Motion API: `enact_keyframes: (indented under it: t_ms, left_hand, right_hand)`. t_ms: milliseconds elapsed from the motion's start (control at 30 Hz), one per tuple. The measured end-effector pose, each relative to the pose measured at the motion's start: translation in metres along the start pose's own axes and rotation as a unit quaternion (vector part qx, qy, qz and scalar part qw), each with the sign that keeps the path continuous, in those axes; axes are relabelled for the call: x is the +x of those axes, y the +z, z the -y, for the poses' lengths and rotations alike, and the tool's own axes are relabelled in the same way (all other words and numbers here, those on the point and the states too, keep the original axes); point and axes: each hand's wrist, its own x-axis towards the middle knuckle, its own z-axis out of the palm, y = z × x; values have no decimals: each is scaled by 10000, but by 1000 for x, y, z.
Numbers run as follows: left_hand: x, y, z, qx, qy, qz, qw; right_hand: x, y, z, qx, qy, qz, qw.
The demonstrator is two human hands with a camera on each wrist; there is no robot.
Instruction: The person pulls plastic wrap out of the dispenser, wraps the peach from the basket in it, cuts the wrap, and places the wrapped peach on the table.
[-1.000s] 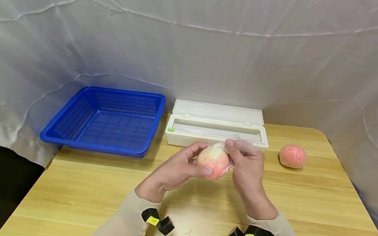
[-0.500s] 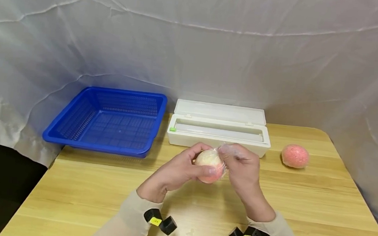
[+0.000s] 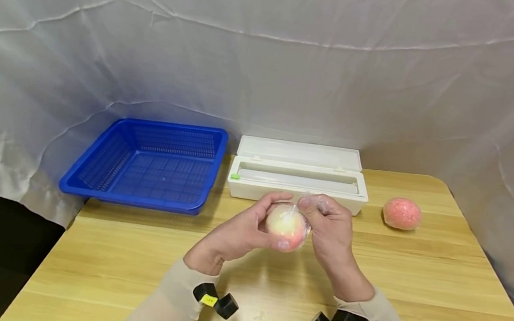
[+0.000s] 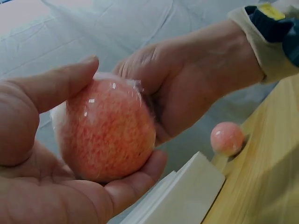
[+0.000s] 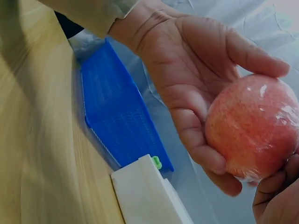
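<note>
A pink and cream peach [image 3: 285, 227] in clear plastic film is held above the table between both hands. My left hand [image 3: 246, 232] cradles it, thumb on the near side and fingers on the far side. On its right, my right hand [image 3: 331, 227] pinches the gathered film [image 3: 305, 200] at the top. The left wrist view shows the peach [image 4: 110, 128] with film stretched smooth over its speckled skin. In the right wrist view, film creases gather on the peach [image 5: 254, 126] near the right hand's curled fingers [image 5: 275, 184].
A second pink peach [image 3: 402, 214] lies on the wooden table [image 3: 413, 279] at the right. Behind the hands stands a white cling film dispenser [image 3: 297, 196] with its lid raised and a green cutter slider [image 3: 235, 176]. A blue plastic basket [image 3: 129, 201] stands at the left.
My right hand has shifted slightly left, its grip on the film drawn closer to the peach. The peach has turned a little, with more cream facing up. My left hand still holds it.
</note>
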Motion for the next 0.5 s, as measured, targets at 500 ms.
enact_keyframes:
  t_ms: [500]
  left_hand:
    - [5,-3,4,-139,-261,-507,9983]
  right_hand:
    - [-2,-3,9,-1068,-269,288,9935]
